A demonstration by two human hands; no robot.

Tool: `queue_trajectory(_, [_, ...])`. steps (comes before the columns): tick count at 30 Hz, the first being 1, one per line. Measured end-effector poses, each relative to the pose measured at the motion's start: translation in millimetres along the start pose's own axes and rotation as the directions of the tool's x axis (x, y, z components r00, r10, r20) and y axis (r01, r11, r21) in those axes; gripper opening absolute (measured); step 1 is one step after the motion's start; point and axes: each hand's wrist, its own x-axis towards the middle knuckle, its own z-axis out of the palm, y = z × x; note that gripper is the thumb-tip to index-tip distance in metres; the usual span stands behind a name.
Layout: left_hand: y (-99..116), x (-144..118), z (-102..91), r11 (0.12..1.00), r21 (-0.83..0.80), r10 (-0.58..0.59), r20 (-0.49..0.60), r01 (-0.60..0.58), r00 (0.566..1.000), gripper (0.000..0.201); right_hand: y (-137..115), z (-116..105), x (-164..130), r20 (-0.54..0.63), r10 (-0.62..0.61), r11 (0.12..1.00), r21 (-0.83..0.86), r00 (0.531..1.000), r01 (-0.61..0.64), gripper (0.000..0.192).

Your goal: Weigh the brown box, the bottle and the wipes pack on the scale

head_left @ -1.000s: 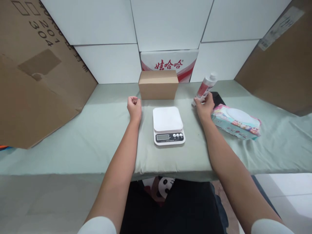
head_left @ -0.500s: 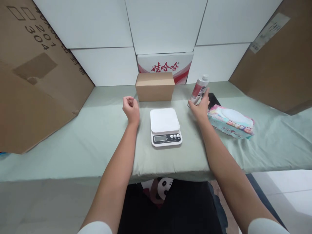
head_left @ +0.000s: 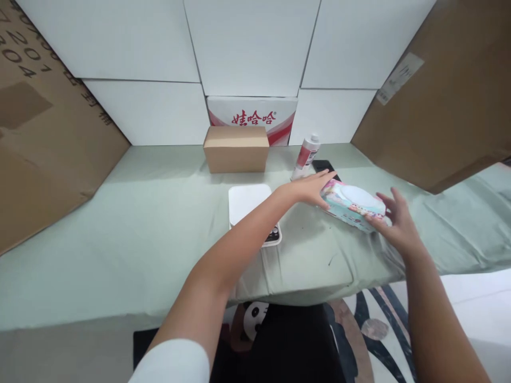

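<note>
Pastel wipes pack [head_left: 353,205] between open hands

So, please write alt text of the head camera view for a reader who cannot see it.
Both bare hands reach a pastel wipes pack on a green-covered table: the left hand touches its left end, the right hand its right end. A white kitchen scale, a brown cardboard box and a red-and-white bottle stand behind.

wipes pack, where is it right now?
In the head view the wipes pack lies right of centre on the green cloth, between the left hand and right hand, right of the scale, near the bottle.
</note>
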Motion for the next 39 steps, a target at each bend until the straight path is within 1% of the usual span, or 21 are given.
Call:
queue_trajectory(1, [-4,14,-0.1,1.000,-0.005,-0.003,0.061,0.003,0.998,0.121,8,-1,5,0.041,0.008,0.999,0.035,0.999,-0.010,0.134])
queue_trajectory(2, [-8,24,0.7,1.000,-0.017,0.002,0.097,0.000,0.995,0.124,14,-1,8,0.067,0.013,0.998,0.064,0.998,-0.017,0.136])
queue_trajectory(3, [-12,30,2.5,0.999,-0.030,0.015,0.107,-0.011,0.994,0.123,17,-1,10,0.083,0.015,0.996,0.087,0.996,-0.022,0.135])
queue_trajectory(6, [-22,32,11.8,0.995,-0.083,0.053,0.048,-0.049,0.997,0.118,19,1,7,0.081,0.012,0.991,0.132,0.997,-0.023,0.121])
queue_trajectory(8, [-28,24,18.0,0.988,-0.133,0.076,-0.013,-0.077,0.997,0.116,13,4,1,0.051,-0.005,0.985,0.175,0.999,-0.004,0.111])
queue_trajectory(10, [-32,10,21.7,0.975,-0.188,0.109,-0.060,-0.119,0.992,0.116,0,9,-5,0.012,-0.034,0.968,0.251,0.999,0.030,0.099])
queue_trajectory(13, [-33,-17,22.2,0.947,-0.256,0.165,-0.134,-0.195,0.977,0.116,-33,25,-9,-0.044,-0.088,0.906,0.412,0.995,0.099,0.073])
queue_trajectory(15, [-30,-35,21.0,0.930,-0.273,0.205,-0.169,-0.245,0.964,0.115,-58,37,-7,-0.059,-0.126,0.874,0.465,0.990,0.139,0.058])
queue_trajectory(17, [-28,-50,20.3,0.927,-0.266,0.227,-0.163,-0.264,0.960,0.113,-75,47,-3,-0.061,-0.138,0.875,0.460,0.988,0.151,0.049])
queue_trajectory(19, [-26,-60,20.2,0.936,-0.265,0.207,-0.126,-0.234,0.970,0.113,-80,48,-1,-0.051,-0.117,0.887,0.444,0.992,0.127,0.045])
queue_trajectory(21, [-26,-64,20.2,0.944,-0.269,0.173,-0.083,-0.189,0.981,0.116,-71,41,-3,-0.009,-0.100,0.899,0.427,0.995,0.094,0.050])
queue_trajectory(22, [-27,-64,19.9,0.949,-0.265,0.160,-0.061,-0.170,0.985,0.118,-64,34,-7,0.043,-0.102,0.910,0.408,0.994,0.076,0.057])
queue_trajectory(24, [-27,-63,19.2,0.961,-0.239,0.139,-0.010,-0.137,0.990,0.120,-47,22,-17,0.178,-0.121,0.944,0.326,0.977,0.057,0.079])
queue_trajectory(26, [-27,-59,18.9,0.972,-0.205,0.121,0.038,-0.111,0.992,0.123,-33,14,-29,0.289,-0.112,0.982,0.178,0.951,0.062,0.105])
queue_trajectory(27, [-28,-58,19.3,0.975,-0.195,0.116,0.052,-0.104,0.992,0.124,-29,13,-35,0.310,-0.103,0.992,0.098,0.945,0.076,0.114])
queue_trajectory(28, [-28,-56,19.8,0.976,-0.192,0.117,0.056,-0.105,0.992,0.125,-27,14,-40,0.309,-0.100,0.995,0.030,0.946,0.096,0.117])
queue_trajectory(29, [-28,-55,20.5,0.975,-0.193,0.124,0.049,-0.112,0.991,0.125,-27,17,-44,0.291,-0.109,0.993,-0.016,0.950,0.119,0.117])
queue_trajectory(31, [-29,-55,20.7,0.971,-0.202,0.135,0.015,-0.129,0.991,0.122,-29,24,-47,0.242,-0.149,0.987,-0.029,0.959,0.160,0.109])
queue_trajectory(34, [-29,-61,12.9,0.959,-0.239,0.141,-0.055,-0.150,0.989,0.113,-38,33,-40,0.172,-0.191,0.981,0.055,0.966,0.184,0.098])
queue_trajectory(37, [-27,-80,-7.3,0.941,-0.281,0.133,-0.205,-0.188,0.970,0.105,-58,41,-22,0.125,-0.224,0.965,0.168,0.967,0.201,0.094])
queue_trajectory(39, [-29,-103,-23.1,0.933,-0.270,0.139,-0.338,-0.238,0.931,0.102,-80,54,-7,0.116,-0.294,0.929,0.267,0.949,0.255,0.096])
